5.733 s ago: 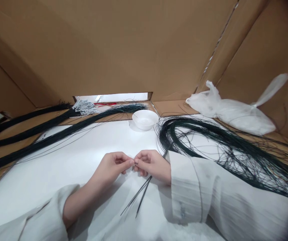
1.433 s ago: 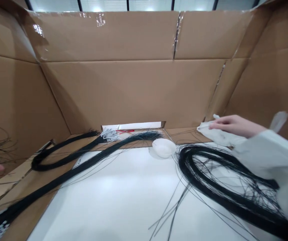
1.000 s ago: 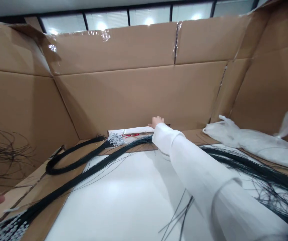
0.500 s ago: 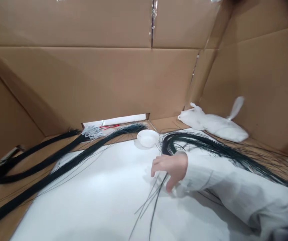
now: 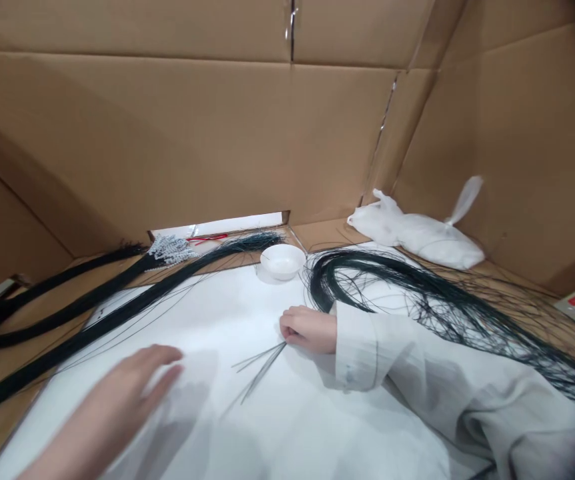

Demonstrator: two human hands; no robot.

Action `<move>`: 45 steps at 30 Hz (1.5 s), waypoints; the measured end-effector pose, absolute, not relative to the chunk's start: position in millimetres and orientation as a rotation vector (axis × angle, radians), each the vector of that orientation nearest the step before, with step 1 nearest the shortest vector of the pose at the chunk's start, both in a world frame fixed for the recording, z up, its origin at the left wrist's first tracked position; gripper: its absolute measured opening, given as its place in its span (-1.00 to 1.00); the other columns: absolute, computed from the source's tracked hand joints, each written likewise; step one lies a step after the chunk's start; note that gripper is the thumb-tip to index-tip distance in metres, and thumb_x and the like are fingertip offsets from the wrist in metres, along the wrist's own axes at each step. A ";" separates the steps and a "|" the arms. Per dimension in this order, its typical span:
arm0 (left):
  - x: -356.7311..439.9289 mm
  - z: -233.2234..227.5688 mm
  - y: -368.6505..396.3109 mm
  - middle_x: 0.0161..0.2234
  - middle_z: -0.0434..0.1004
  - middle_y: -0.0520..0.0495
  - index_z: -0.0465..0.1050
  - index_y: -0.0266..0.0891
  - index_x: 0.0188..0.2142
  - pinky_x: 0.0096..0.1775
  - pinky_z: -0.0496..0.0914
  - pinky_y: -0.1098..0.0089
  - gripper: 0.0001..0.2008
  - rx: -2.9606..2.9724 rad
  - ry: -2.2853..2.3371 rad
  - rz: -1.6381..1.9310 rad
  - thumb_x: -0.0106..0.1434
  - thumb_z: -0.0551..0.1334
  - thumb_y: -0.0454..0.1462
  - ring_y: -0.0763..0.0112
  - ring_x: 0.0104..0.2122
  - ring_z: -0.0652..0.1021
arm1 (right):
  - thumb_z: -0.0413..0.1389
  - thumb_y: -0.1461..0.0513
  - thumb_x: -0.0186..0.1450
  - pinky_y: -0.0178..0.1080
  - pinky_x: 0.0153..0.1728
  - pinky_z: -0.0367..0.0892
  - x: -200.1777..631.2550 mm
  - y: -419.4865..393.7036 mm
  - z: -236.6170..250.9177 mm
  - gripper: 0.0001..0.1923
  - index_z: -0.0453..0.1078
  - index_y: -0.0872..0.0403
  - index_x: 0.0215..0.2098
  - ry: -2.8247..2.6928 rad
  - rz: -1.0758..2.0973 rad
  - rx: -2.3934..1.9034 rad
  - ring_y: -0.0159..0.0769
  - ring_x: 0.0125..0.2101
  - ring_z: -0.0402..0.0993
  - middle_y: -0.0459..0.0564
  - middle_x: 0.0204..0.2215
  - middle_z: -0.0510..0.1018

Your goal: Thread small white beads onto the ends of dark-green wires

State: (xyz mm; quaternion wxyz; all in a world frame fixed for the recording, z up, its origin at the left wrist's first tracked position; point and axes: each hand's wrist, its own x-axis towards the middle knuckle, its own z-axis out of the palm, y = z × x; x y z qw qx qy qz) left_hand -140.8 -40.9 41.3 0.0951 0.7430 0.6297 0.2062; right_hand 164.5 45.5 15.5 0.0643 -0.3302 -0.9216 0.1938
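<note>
The few thin dark-green wire strands (image 5: 260, 363) lie loose on the white work sheet (image 5: 227, 313), fanned toward the near edge, w/ their far ends tucked under the right hand (image 5: 306, 329). That hand is curled, fingers pressed together on the strand tips; whether it truly pinches them or just rests on them I can't tell. The left hand (image 5: 122, 393) is blurred, flat and spread, palm down just above or on the sheet, well apart from the strands and holding nothing. Risk no. 1, as I judge it: the strands are springy and barely pinned, so a loose grip could let them flick or slide off. Risk no. 2: the right sleeve (image 5: 417, 367) lies against the big looped bundle of dark-green wire (image 5: 417, 293), so pulling the arm back could drag stray wires into the working set and tangle them. The small round white bowl (image 5: 282, 260) sits just beyond the right hand; a quick reach could tip it. Further out: long dark wire bundles (image 5: 92, 313) at left, white plastic bag (image 5: 417, 233) at right, cardboard walls (image 5: 167, 133) all round.
</note>
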 end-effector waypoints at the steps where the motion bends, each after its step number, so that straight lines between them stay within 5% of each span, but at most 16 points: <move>1: -121.7 34.3 -36.8 -0.20 0.50 -0.04 0.43 -0.11 -0.21 -0.14 0.35 0.23 -0.73 2.262 1.775 0.462 0.15 0.13 -0.07 0.21 -0.20 0.48 | -0.01 0.37 0.15 -0.26 -0.25 0.18 164.3 44.5 14.6 -0.93 0.29 0.15 -0.45 -2.752 0.550 -1.020 -0.31 -0.34 0.28 0.04 -0.40 0.40; 5: -59.6 12.6 -24.0 -0.10 0.41 -0.18 0.26 -0.22 0.01 -0.13 0.34 0.21 -0.62 2.413 1.659 0.361 0.23 0.01 -0.14 0.18 -0.14 0.44 | -0.07 0.35 0.19 -0.28 -0.30 0.19 165.7 43.0 9.9 -0.93 0.23 0.14 -0.41 -2.636 0.558 -1.066 -0.32 -0.38 0.27 0.03 -0.40 0.39; 11: -49.9 6.7 -13.6 -0.31 0.42 -0.11 0.36 -0.20 -0.28 -0.18 0.31 0.26 -0.69 2.280 1.571 0.470 0.31 -0.13 -0.21 0.27 -0.27 0.44 | -0.08 0.36 0.19 -0.34 -0.38 0.17 168.5 47.0 5.3 -0.94 0.17 0.10 -0.42 -2.499 0.753 -1.062 -0.39 -0.43 0.25 -0.06 -0.46 0.36; 25: -54.9 9.2 -14.0 -0.37 0.46 -0.01 0.40 -0.16 -0.34 -0.34 0.30 0.39 -0.79 1.927 1.568 0.787 0.23 0.04 -0.15 0.36 -0.40 0.43 | -0.06 0.31 0.20 -0.38 -0.46 0.16 167.6 48.0 6.0 -0.97 0.19 0.10 -0.38 -2.405 0.903 -1.148 -0.44 -0.51 0.24 -0.11 -0.52 0.35; 36: -52.7 11.1 -16.1 -0.39 0.46 -0.04 0.43 -0.19 -0.36 -0.36 0.30 0.40 -0.77 1.930 1.569 0.890 0.22 0.03 -0.19 0.36 -0.41 0.43 | -0.01 0.24 0.20 -0.34 -0.37 0.25 147.6 42.3 14.6 -0.80 0.36 0.13 -0.24 -2.409 1.010 -1.064 -0.38 -0.43 0.37 -0.04 -0.42 0.49; 45: -55.4 7.8 -11.7 -0.36 0.50 -0.03 0.43 -0.22 -0.36 -0.30 0.31 0.41 -0.79 1.683 1.530 1.023 0.18 0.10 -0.16 0.37 -0.34 0.47 | 0.00 0.30 0.16 -0.38 -0.46 0.21 120.2 46.6 15.7 -0.83 0.44 0.16 -0.43 -2.227 1.102 -1.031 -0.43 -0.54 0.31 -0.08 -0.59 0.45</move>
